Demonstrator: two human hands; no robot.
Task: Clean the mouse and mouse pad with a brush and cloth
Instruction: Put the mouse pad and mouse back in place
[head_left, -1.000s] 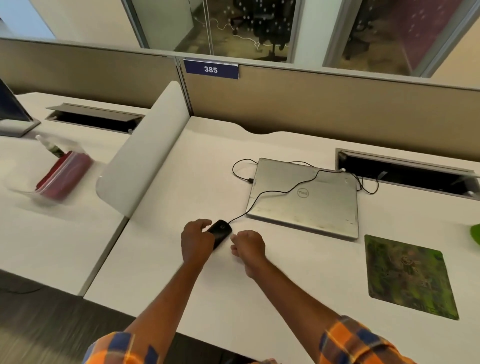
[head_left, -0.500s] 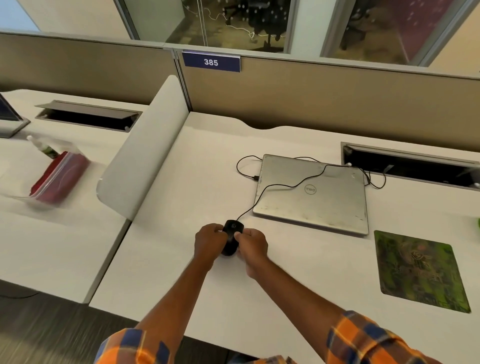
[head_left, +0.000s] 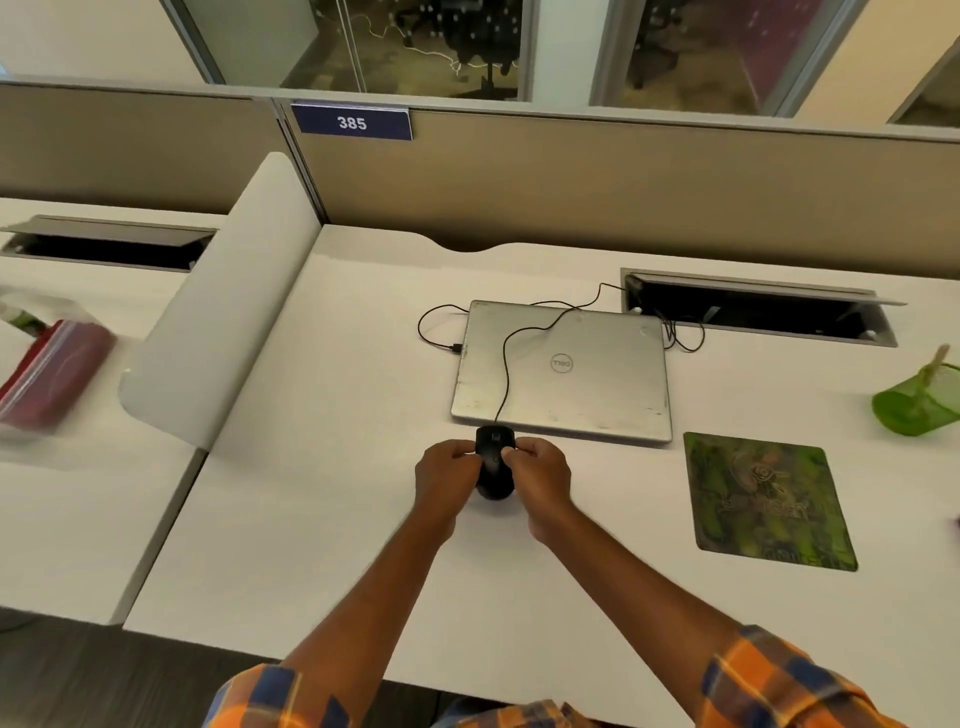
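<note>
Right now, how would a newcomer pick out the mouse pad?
Start at the closed silver laptop in the middle of the white desk. Just off its near right corner lies the mouse pad, flat on the desk. Unlike anything nearby, it is a thin mat printed in mottled green.

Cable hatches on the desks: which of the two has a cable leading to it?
The hatch behind the laptop: thin black cables run to its left corner. The other hatch, on the neighbouring desk left of the divider, shows no cable.
</note>
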